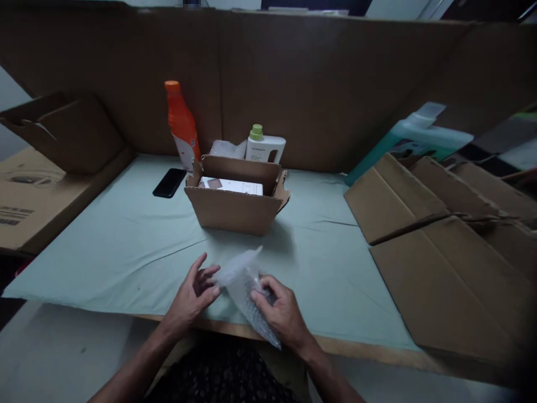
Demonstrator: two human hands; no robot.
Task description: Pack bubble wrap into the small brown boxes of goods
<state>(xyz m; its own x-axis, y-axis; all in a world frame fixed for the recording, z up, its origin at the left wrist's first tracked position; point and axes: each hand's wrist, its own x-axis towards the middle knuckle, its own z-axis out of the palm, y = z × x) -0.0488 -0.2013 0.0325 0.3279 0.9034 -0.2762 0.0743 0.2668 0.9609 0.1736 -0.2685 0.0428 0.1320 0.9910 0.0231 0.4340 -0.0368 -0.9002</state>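
Observation:
A sheet of bubble wrap is held over the table's front edge. My right hand grips its right side between thumb and fingers. My left hand is beside the sheet's left edge, fingers apart and curved; whether a fingertip touches the plastic I cannot tell. Beyond both hands stands an open cardboard box with a white printed carton inside it. The lower part of that carton is hidden by the box wall.
Behind the box are an orange bottle, a white green-capped bottle and more clear plastic wrap. A black phone lies at left. Cardboard boxes and a teal jug fill the right; another open box is far left.

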